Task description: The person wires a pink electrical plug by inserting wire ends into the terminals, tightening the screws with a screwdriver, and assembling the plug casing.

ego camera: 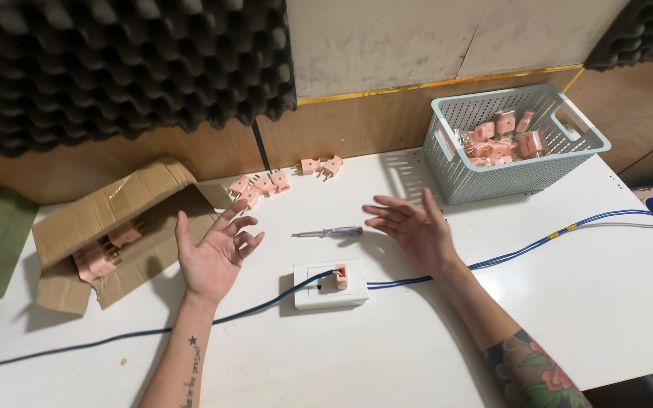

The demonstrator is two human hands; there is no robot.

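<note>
My left hand (213,253) hovers palm up over the white table, fingers spread, holding nothing. My right hand (411,227) is also open, palm turned inward, fingers apart. Between them lies a screwdriver tester (328,233) with a clear handle. Just below it sits a white socket box (330,285) with a pink plug (341,276) pushed into it and a blue cable (508,255) running out both sides. Neither hand touches anything.
Several pink plugs (270,183) lie in a row near the back wall. A pale blue basket (515,175) at the right holds more in clear bags. An open cardboard box (107,234) at the left holds more plugs. Dark foam panels line the wall.
</note>
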